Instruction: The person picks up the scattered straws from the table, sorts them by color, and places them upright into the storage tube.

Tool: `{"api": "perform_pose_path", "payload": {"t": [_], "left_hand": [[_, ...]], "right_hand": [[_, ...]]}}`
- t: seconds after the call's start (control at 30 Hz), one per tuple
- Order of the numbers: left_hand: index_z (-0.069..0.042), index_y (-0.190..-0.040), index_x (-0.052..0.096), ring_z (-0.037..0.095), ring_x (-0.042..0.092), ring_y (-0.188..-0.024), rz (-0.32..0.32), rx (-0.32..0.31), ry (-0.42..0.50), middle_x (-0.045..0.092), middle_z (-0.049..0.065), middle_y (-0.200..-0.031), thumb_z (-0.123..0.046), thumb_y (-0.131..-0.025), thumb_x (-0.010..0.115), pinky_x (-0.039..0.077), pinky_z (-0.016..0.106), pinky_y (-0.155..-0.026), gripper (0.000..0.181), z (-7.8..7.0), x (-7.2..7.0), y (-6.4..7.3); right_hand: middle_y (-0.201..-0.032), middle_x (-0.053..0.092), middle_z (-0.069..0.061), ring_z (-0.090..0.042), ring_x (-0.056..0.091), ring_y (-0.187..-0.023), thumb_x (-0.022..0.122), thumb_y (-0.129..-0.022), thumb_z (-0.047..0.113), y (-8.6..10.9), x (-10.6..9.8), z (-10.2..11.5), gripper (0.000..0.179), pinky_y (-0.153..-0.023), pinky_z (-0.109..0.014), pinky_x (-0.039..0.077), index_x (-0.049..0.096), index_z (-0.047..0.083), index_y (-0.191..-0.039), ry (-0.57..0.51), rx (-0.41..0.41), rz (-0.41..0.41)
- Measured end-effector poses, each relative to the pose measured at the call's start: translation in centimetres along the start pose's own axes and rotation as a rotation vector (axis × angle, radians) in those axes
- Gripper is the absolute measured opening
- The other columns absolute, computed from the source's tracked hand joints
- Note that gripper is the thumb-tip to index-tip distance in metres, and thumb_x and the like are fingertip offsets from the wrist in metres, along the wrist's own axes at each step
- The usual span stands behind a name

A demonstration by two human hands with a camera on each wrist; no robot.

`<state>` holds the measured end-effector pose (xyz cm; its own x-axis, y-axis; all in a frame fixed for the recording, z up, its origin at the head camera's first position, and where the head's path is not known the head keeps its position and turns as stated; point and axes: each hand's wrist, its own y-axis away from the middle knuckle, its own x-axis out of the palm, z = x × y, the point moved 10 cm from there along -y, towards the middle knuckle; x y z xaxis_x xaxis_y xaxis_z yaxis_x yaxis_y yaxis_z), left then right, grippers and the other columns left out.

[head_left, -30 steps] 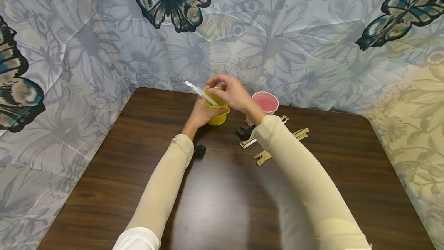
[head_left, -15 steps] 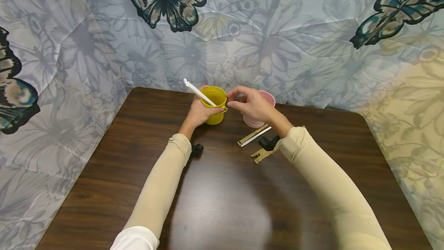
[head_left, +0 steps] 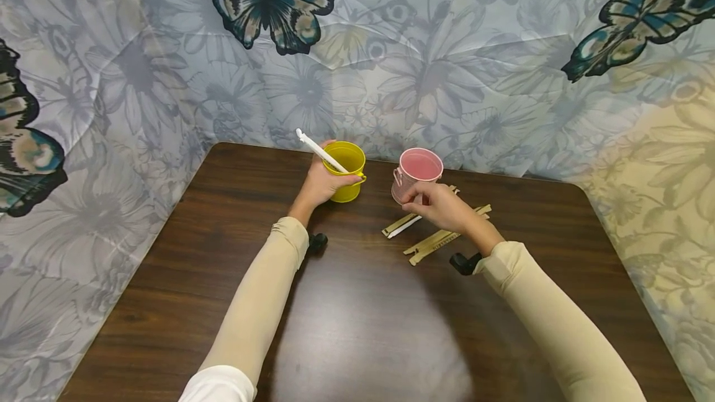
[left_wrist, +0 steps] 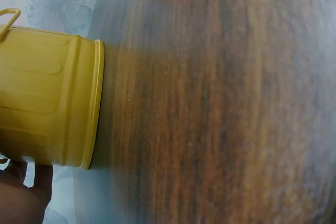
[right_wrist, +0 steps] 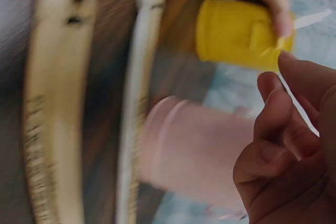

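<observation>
Stick (head_left: pixel 318 148) hides 1 end in a ridged yellow pail (left_wrist: pixel 52 98) that the left hand (head_left: pixel 324 183) grips; right hand (head_left: pixel 439 205) curls loosely, free.

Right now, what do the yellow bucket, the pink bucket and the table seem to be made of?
Yellow bucket: probably smooth painted metal; pressed panels, rimmed base. Pink bucket: possibly painted metal too, by its similar shape. Table: glossy wood or laminate; dark grain, reflections.
</observation>
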<state>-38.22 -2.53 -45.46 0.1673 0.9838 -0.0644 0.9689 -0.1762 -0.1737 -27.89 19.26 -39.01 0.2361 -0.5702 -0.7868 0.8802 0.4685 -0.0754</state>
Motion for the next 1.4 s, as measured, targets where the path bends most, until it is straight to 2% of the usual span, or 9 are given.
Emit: {"api": "perform_pose_path", "payload": {"t": [0.1, 0.27, 0.37, 0.43, 0.6, 0.77, 1.03, 1.23, 1.4], "left_hand": [[-0.011, -0.155, 0.027, 0.028, 0.056, -0.127, 0.002, 0.004, 0.013, 0.055, 0.014, -0.141, -0.008, -0.070, 0.094, 0.045, 0.042, -0.113, 0.108, 0.0, 0.1, -0.1], [-0.011, -0.157, 0.023, 0.032, 0.053, -0.131, 0.010, -0.017, 0.017, 0.052, 0.016, -0.145, -0.006, -0.071, 0.093, 0.042, 0.045, -0.116, 0.111, 0.2, 0.2, -0.1], [-0.011, -0.157, 0.023, 0.032, 0.053, -0.131, 0.008, -0.017, 0.008, 0.052, 0.016, -0.145, -0.007, -0.072, 0.093, 0.042, 0.045, -0.116, 0.110, 0.1, 0.1, 0.0], [-0.012, -0.156, 0.025, 0.030, 0.054, -0.130, 0.001, -0.018, -0.005, 0.053, 0.014, -0.144, -0.008, -0.072, 0.093, 0.043, 0.044, -0.115, 0.108, 0.1, 0.0, 0.1], [-0.011, -0.154, 0.027, 0.028, 0.056, -0.127, -0.016, -0.010, -0.015, 0.056, 0.013, -0.141, -0.008, -0.070, 0.094, 0.045, 0.042, -0.114, 0.107, -0.1, 0.0, 0.3], [-0.009, -0.153, 0.028, 0.028, 0.056, -0.127, -0.018, 0.001, -0.011, 0.056, 0.013, -0.140, -0.005, -0.069, 0.094, 0.045, 0.040, -0.114, 0.106, -0.1, 0.1, 0.2], [-0.010, -0.153, 0.027, 0.028, 0.056, -0.127, -0.019, -0.002, -0.009, 0.056, 0.013, -0.140, -0.005, -0.070, 0.093, 0.045, 0.040, -0.114, 0.106, -0.3, 0.0, 0.2], [-0.009, -0.154, 0.026, 0.028, 0.056, -0.127, -0.015, -0.006, -0.006, 0.056, 0.014, -0.141, -0.005, -0.070, 0.093, 0.045, 0.041, -0.114, 0.108, -0.3, -0.1, 0.3], [-0.011, -0.154, 0.027, 0.027, 0.056, -0.127, -0.006, -0.005, -0.012, 0.056, 0.013, -0.141, -0.008, -0.071, 0.093, 0.045, 0.041, -0.113, 0.106, -0.3, -0.1, 0.3]], "right_hand": [[-0.091, 0.073, -0.003, -0.016, 0.061, -0.080, 0.075, -0.092, 0.011, 0.8, 0.4, -1.5, 0.007, -0.069, -0.026, 0.049, 0.072, 0.009, -0.097, 0.059, -0.010, -0.001], [-0.100, 0.075, -0.009, -0.026, 0.070, -0.097, 0.076, -0.090, 0.008, 1.7, 1.3, -3.1, 0.012, -0.085, -0.046, 0.056, 0.072, 0.004, -0.101, 0.161, -0.048, -0.002], [-0.109, 0.073, -0.011, -0.031, 0.069, -0.107, 0.075, -0.091, 0.009, 2.0, 1.8, -3.9, 0.017, -0.093, -0.052, 0.054, 0.072, 0.004, -0.107, 0.213, -0.024, 0.017], [-0.113, 0.071, -0.013, -0.034, 0.068, -0.110, 0.074, -0.092, 0.009, 2.1, 2.0, -4.3, 0.018, -0.094, -0.054, 0.054, 0.072, 0.004, -0.109, 0.243, 0.000, 0.030], [-0.117, 0.068, -0.014, -0.036, 0.068, -0.109, 0.073, -0.092, 0.009, 2.4, 2.6, -5.0, 0.019, -0.091, -0.055, 0.055, 0.073, 0.006, -0.111, 0.303, 0.043, 0.066], [-0.115, 0.067, -0.014, -0.034, 0.068, -0.108, 0.075, -0.091, 0.008, 2.4, 3.1, -5.4, 0.019, -0.091, -0.054, 0.055, 0.072, 0.006, -0.110, 0.307, 0.057, 0.086], [-0.100, 0.064, -0.012, -0.028, 0.063, -0.096, 0.077, -0.088, 0.005, 2.3, 3.9, -5.2, 0.007, -0.086, -0.048, 0.054, 0.072, 0.007, -0.092, 0.274, -0.025, 0.099], [-0.104, 0.062, -0.010, -0.025, 0.063, -0.096, 0.075, -0.090, 0.005, 2.4, 4.3, -5.0, 0.007, -0.085, -0.045, 0.054, 0.069, 0.008, -0.092, 0.244, -0.068, 0.106], [-0.099, 0.066, -0.008, -0.027, 0.067, -0.098, 0.072, -0.092, 0.004, 2.3, 3.8, -4.1, 0.006, -0.088, -0.047, 0.056, 0.067, 0.007, -0.095, 0.231, -0.106, 0.068]]}}
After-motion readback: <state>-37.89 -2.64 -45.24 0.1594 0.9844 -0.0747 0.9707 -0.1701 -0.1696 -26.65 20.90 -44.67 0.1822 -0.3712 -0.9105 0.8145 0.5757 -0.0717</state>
